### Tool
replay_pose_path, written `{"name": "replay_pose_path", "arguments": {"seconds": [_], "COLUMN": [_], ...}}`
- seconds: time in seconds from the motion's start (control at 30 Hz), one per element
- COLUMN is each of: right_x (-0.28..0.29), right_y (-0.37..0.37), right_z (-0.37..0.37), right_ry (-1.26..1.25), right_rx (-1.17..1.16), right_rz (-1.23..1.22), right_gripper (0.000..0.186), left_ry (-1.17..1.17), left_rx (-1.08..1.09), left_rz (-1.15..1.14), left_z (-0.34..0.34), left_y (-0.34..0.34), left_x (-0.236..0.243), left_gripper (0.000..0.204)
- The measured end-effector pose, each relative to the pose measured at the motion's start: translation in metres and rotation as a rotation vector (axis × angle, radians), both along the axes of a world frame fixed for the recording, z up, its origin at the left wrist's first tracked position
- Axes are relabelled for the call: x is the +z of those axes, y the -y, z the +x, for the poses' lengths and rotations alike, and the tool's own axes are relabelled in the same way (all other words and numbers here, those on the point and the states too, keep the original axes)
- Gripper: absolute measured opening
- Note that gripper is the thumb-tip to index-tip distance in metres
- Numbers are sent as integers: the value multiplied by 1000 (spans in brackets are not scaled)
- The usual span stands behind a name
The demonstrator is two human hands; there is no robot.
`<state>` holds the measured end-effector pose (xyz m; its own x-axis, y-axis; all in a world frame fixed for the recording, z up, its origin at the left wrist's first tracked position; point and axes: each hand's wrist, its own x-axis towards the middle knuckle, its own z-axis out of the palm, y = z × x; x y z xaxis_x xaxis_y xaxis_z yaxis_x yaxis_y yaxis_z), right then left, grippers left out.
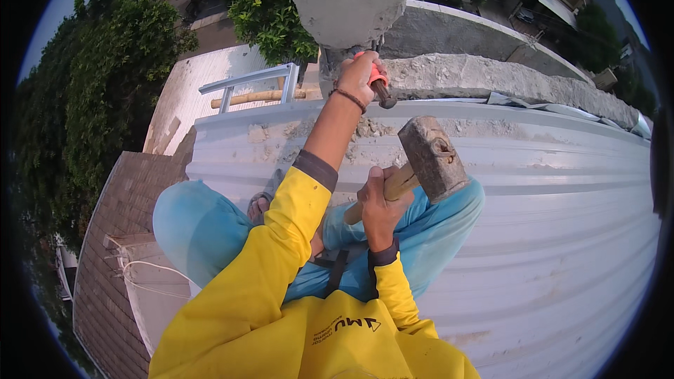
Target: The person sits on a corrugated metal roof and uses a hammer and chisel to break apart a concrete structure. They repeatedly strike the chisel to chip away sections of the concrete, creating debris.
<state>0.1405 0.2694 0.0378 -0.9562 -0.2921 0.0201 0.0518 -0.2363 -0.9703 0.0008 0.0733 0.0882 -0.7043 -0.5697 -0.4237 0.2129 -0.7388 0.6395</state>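
My left hand reaches forward, its fingers wrapped round a steel chisel with an orange-red grip. The chisel's struck end points back toward me. Its far end is hidden near the base of a rough concrete column. Closer to my body, my right hand grips the wooden handle of a sledgehammer just below the head. The worn, blocky steel head is raised to the right of the handle, apart from the chisel.
I crouch on a corrugated metal roof, with concrete rubble below the column. A broken concrete ledge runs right. Ahead on the left are a metal frame and a bamboo pole. A lower tiled roof lies left.
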Motion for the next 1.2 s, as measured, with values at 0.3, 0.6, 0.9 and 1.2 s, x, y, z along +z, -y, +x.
{"name": "replay_pose_path", "arguments": {"seconds": [0.3, 0.6, 0.9, 1.2], "right_x": [95, 11, 85, 42], "right_y": [-9, -30, 18, -45], "right_z": [-27, -21, -28, -26], "right_ry": [-635, -206, -352, -195], "right_rx": [-350, -119, -210, -95], "right_rz": [-557, -14, -330, -281], "right_gripper": [35, 24, 38, 18], "left_ry": [1, -55, -39, -44], "left_rx": [26, 53, 90, 50], "left_rz": [-49, -45, -45, 6], "left_z": [0, -6, -4, -4], "left_y": [-2, -6, -9, -5], "left_x": [-5, 2, -4, 1], "left_gripper": [14, 10, 10, 11]}}
